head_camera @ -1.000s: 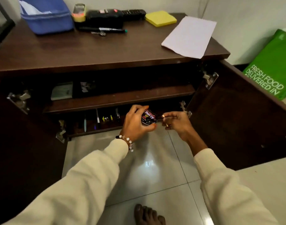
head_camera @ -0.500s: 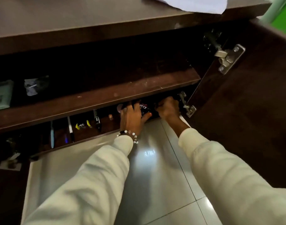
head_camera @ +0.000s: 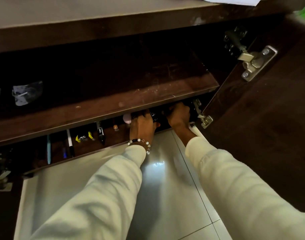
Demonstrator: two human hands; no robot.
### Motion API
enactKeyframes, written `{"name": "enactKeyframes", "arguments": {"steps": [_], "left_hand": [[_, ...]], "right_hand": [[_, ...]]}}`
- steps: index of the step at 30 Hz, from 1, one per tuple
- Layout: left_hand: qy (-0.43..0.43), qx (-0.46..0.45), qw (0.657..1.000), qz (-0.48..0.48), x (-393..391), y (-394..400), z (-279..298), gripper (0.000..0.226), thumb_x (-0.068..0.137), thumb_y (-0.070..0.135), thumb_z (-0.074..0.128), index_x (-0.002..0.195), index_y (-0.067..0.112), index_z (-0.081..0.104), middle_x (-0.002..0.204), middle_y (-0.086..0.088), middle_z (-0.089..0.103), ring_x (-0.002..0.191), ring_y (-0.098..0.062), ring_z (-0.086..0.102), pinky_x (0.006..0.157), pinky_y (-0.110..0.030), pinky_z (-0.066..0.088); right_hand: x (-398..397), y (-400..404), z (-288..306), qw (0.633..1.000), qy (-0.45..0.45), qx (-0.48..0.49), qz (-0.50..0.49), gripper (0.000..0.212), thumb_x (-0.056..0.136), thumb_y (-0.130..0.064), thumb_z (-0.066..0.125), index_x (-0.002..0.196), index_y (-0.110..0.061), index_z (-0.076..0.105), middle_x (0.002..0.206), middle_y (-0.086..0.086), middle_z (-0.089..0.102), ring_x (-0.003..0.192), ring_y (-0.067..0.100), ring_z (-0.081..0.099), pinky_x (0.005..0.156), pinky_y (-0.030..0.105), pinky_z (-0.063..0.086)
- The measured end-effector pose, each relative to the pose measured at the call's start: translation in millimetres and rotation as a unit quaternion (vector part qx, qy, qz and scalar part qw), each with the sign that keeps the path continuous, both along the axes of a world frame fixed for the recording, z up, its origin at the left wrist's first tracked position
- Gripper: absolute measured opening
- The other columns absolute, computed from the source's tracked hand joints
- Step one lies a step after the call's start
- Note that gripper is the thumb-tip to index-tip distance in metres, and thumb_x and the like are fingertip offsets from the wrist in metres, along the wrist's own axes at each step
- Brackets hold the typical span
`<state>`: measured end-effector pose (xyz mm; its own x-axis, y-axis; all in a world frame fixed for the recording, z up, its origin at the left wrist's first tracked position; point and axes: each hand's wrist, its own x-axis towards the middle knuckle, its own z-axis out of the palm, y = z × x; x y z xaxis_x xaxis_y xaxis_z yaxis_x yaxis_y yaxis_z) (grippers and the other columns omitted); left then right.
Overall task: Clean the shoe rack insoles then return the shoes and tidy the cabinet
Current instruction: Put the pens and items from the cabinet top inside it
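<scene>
Tidying step: my left hand (head_camera: 142, 124) and right hand (head_camera: 179, 115) reach under the lower shelf (head_camera: 103, 108), grip on a small dark tin (head_camera: 154, 116) unclear; next, set it down inside.

cabinet (head_camera: 148, 101): dark brown
sleeves (head_camera: 99, 196): cream
bracelet (head_camera: 139, 142): white and black beads
floor tiles (head_camera: 165, 196): glossy pale grey
marker (head_camera: 100, 133): black

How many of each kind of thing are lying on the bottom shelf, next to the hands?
Black marker: 1
White pen: 1
Teal stick-shaped thing: 1
Yellow-handled tool: 1
Pale round knob-like thing: 1
Small tan-capped thing: 1
Dark tin between left hand and right hand: 1
Total: 7 I can make out; the dark left end hides more.
</scene>
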<state>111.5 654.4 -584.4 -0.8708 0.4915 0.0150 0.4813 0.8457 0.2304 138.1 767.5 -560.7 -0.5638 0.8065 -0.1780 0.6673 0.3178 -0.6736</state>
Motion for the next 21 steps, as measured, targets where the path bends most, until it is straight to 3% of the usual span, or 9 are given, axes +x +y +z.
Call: {"name": "enactKeyframes", "arguments": {"steps": [2, 5, 6, 9, 11, 14, 17, 19, 21], "left_hand": [[0.042, -0.029, 0.999, -0.016, 4.8, -3.0, 9.8, 0.062, 0.084, 0.047, 0.065, 0.122, -0.001, 0.053, 0.106, -0.021, 0.064, 0.099, -0.034, 0.062, 0.085, -0.036, 0.049], [0.17, -0.009, 0.984, -0.06, 19.8, -16.1, 33.2, 0.056, 0.042, 0.036, 0.094, 0.081, 0.001, 0.073, 0.073, -0.012, 0.067, 0.062, -0.026, 0.067, 0.054, -0.023, 0.054], [0.185, 0.019, 0.98, -0.067, 25.0, -20.0, 36.0, 0.052, 0.043, 0.027, 0.094, 0.084, 0.002, 0.073, 0.076, -0.012, 0.067, 0.065, -0.026, 0.067, 0.054, -0.023, 0.054], [0.011, 0.1, 0.993, -0.063, 34.2, -29.2, 45.6, 0.041, 0.087, 0.015, 0.062, 0.127, 0.01, 0.056, 0.121, -0.013, 0.057, 0.107, -0.031, 0.058, 0.083, -0.035, 0.049], [-0.034, 0.171, 0.983, -0.056, 37.6, -35.5, 57.4, 0.035, 0.092, 0.013, 0.052, 0.127, 0.015, 0.056, 0.126, -0.008, 0.055, 0.109, -0.03, 0.056, 0.085, -0.039, 0.048], [-0.068, 0.284, 0.956, -0.033, 54.3, -47.4, 96.1, 0.026, 0.09, 0.009, 0.054, 0.112, 0.013, 0.065, 0.101, -0.009, 0.068, 0.091, -0.026, 0.064, 0.08, -0.035, 0.051], [-0.128, 0.368, 0.921, -0.015, 73.1, -60.8, 129.8, 0.016, 0.09, 0.011, 0.058, 0.099, 0.014, 0.071, 0.074, -0.007, 0.07, 0.07, -0.023, 0.067, 0.072, -0.037, 0.056], [-0.143, 0.412, 0.899, -0.037, 83.5, -72.4, 155.5, 0.012, 0.089, 0.012, 0.062, 0.092, 0.016, 0.073, 0.065, -0.004, 0.069, 0.061, -0.019, 0.067, 0.065, -0.036, 0.058], [-0.126, 0.447, 0.883, -0.062, 86.9, -84.1, 185.1, 0.01, 0.089, 0.017, 0.063, 0.085, 0.02, 0.072, 0.057, 0.0, 0.067, 0.05, -0.008, 0.064, 0.054, -0.027, 0.056]], "right_hand": [[6.8, -0.3, 3.6, 1.0, 0.009, 0.02, -0.011, 0.02, 0.085, -0.011, 0.062, 0.101, -0.002, 0.067, 0.105, 0.021, 0.067, 0.1, 0.039, 0.062, 0.087, 0.044, 0.053], [22.2, -4.1, 13.8, 0.998, 0.051, 0.007, -0.046, 0.018, 0.084, -0.009, 0.064, 0.1, -0.004, 0.07, 0.102, 0.018, 0.069, 0.1, 0.036, 0.063, 0.089, 0.043, 0.053], [27.2, -5.7, 17.6, 0.997, 0.059, -0.002, -0.052, 0.017, 0.084, -0.01, 0.064, 0.099, -0.005, 0.071, 0.102, 0.016, 0.069, 0.1, 0.035, 0.063, 0.09, 0.042, 0.052], [41.6, -14.2, 33.5, 0.992, 0.088, -0.058, -0.069, 0.009, 0.085, -0.016, 0.066, 0.089, -0.01, 0.071, 0.095, 0.014, 0.07, 0.1, 0.033, 0.063, 0.091, 0.046, 0.051], [51.5, -23.9, 53.1, 0.985, 0.126, -0.086, -0.084, 0.009, 0.085, -0.019, 0.067, 0.078, -0.014, 0.07, 0.087, 0.013, 0.071, 0.091, 0.03, 0.067, 0.085, 0.047, 0.054], [71.0, -39.0, 91.7, 0.976, 0.174, -0.088, -0.1, 0.022, 0.085, -0.024, 0.069, 0.063, -0.018, 0.064, 0.069, 0.006, 0.07, 0.065, 0.018, 0.068, 0.069, 0.038, 0.059], [89.5, -50.0, 131.7, 0.973, 0.175, -0.133, -0.073, 0.027, 0.085, -0.029, 0.068, 0.065, -0.011, 0.067, 0.053, -0.002, 0.064, 0.041, 0.007, 0.057, 0.043, 0.021, 0.046], [105.4, -54.0, 161.4, 0.974, 0.153, -0.167, -0.017, 0.027, 0.085, -0.03, 0.067, 0.065, -0.012, 0.067, 0.05, -0.002, 0.061, 0.037, 0.008, 0.052, 0.035, 0.017, 0.035], [119.6, -55.5, 195.5, 0.975, 0.138, -0.17, 0.044, 0.027, 0.084, -0.031, 0.067, 0.063, -0.014, 0.067, 0.049, -0.002, 0.058, 0.038, 0.01, 0.051, 0.035, 0.017, 0.031]]}}
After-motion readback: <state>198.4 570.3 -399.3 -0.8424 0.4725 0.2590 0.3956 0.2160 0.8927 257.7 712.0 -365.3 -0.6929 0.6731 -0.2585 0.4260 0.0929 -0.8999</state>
